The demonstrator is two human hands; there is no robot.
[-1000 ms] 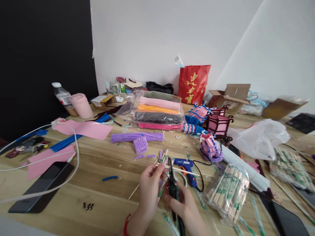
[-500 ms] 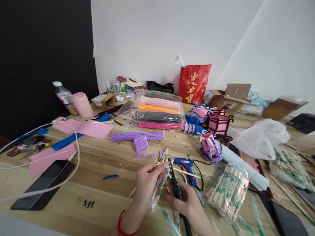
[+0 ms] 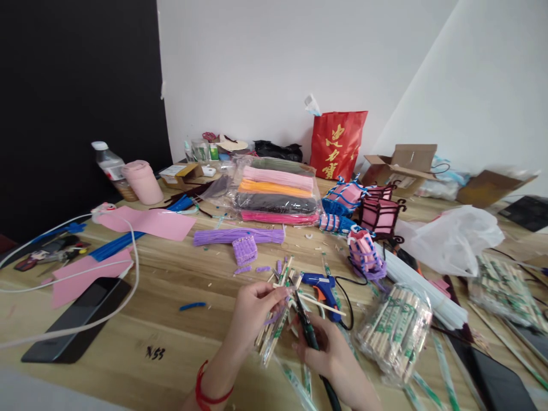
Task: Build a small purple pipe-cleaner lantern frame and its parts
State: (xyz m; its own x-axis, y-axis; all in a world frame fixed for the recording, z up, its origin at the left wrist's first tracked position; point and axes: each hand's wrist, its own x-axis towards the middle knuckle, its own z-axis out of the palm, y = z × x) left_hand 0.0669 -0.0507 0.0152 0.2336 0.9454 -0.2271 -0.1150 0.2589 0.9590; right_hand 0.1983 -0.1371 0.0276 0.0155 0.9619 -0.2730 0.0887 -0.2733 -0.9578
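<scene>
My left hand (image 3: 257, 311), with a red cord at the wrist, pinches a thin pale wooden chopstick (image 3: 327, 304) that slants off to the right. Dark green-handled cutting pliers (image 3: 309, 331) are gripped in my right hand (image 3: 331, 357). Their jaws meet the chopstick close to my left fingertips; whether they are closed on it is too small to tell. Under my hands lie several wrapped chopsticks (image 3: 280, 328), partly hidden. A blue glue gun (image 3: 323, 291) rests just beyond my right hand.
A bag of chopsticks (image 3: 398, 331) lies at right, behind it small pink lanterns (image 3: 379, 217). Purple pipe cleaners (image 3: 240, 236) and a purple woven piece (image 3: 245, 250) sit ahead. A phone (image 3: 77, 319) with a white cable is at left; a red bag (image 3: 338, 145) stands at back.
Both hands have shifted very slightly downward, the left forearm also a little to the left. The pliers stay at the chopstick, whose free end has dipped slightly.
</scene>
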